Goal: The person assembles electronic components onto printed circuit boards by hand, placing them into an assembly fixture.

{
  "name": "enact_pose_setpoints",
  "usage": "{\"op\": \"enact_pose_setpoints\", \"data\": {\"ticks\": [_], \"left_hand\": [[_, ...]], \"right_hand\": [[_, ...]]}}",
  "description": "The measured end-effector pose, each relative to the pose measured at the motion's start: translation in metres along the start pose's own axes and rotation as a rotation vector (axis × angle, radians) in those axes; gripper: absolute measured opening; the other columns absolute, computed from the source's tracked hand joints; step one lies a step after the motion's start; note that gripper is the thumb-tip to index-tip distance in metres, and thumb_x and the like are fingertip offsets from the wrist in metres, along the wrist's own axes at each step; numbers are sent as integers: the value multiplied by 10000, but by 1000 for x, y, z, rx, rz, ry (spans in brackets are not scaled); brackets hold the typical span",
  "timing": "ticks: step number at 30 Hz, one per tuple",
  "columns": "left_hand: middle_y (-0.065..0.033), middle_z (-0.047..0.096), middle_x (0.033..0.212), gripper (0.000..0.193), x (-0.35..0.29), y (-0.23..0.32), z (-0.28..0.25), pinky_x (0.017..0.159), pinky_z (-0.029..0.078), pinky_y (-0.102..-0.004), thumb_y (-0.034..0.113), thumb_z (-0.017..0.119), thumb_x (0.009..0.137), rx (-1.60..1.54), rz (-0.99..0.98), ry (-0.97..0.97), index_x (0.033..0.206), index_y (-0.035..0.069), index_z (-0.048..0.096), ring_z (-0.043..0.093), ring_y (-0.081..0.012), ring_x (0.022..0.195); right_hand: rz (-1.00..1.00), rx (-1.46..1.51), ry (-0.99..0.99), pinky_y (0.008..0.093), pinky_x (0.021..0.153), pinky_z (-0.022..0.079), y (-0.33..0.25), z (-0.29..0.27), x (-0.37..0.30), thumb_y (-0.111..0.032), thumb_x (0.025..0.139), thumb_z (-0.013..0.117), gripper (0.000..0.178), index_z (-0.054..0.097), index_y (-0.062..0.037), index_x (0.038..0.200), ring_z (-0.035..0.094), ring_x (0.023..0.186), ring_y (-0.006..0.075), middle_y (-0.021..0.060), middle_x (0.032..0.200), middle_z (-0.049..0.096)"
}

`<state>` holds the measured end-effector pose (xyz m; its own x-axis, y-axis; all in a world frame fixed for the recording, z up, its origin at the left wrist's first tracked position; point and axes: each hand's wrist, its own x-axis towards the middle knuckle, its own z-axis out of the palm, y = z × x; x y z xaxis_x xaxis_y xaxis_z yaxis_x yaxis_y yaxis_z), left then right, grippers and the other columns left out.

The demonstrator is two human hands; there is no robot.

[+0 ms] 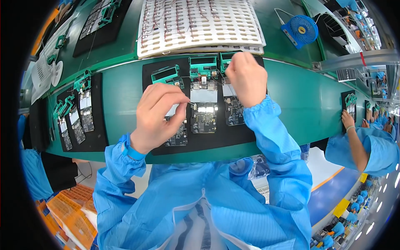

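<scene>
On my far left I have a black mat carrying several circuit boards with green frames at their far ends, set apart from the work on the green bench. Next comes the left hand, hanging over the left board and hiding much of it; that board's green frame shows beyond the knuckles. Its thumb and forefinger are narrowed almost to a pinch, with a thin pale wire at the tips, though I cannot tell whether they truly grip it. Just to the right of those tips lies the middle board, flat on the central mat, its long axis running straight away from the body, with a white block and a green holder following in line. What I judge matters most: the left fingertips sit at this board's upper left edge, so the left hand is clearly the nearer one. Further right is the right board, lying roughly parallel. The right hand is curled and blurred above its far end, up and to the right of the middle board; I cannot tell what, if anything, its fingers hold. Beyond it, a blue fan stands near the back.
</scene>
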<state>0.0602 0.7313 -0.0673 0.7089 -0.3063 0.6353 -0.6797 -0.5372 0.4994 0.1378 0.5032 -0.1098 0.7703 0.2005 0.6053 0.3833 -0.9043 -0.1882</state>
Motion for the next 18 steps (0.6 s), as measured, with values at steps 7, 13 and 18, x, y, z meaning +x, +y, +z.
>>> {"op": "enact_pose_setpoints", "data": {"ticks": [7,13,18], "left_hand": [[-73,632,910,230,2,7,12,730,489,-370,-64,727,698,35,-80,-37,882,52,650,617,-277,837],[-74,613,889,220,9,26,35,717,480,-385,-21,716,698,65,56,-106,892,49,641,617,-278,814],[-80,622,912,234,2,47,49,729,488,-381,-7,720,697,-4,106,-178,919,31,656,616,-282,815]], "right_hand": [[478,846,-269,270,566,505,5,-48,-18,18,770,680,87,660,-42,830,638,733,129,56,869,627],[273,993,-379,258,561,530,-38,-79,-61,12,780,683,97,643,-16,864,658,716,154,89,1069,657],[355,872,-183,286,620,568,-47,-90,-88,71,774,675,129,616,21,877,673,709,190,106,921,654]]}}
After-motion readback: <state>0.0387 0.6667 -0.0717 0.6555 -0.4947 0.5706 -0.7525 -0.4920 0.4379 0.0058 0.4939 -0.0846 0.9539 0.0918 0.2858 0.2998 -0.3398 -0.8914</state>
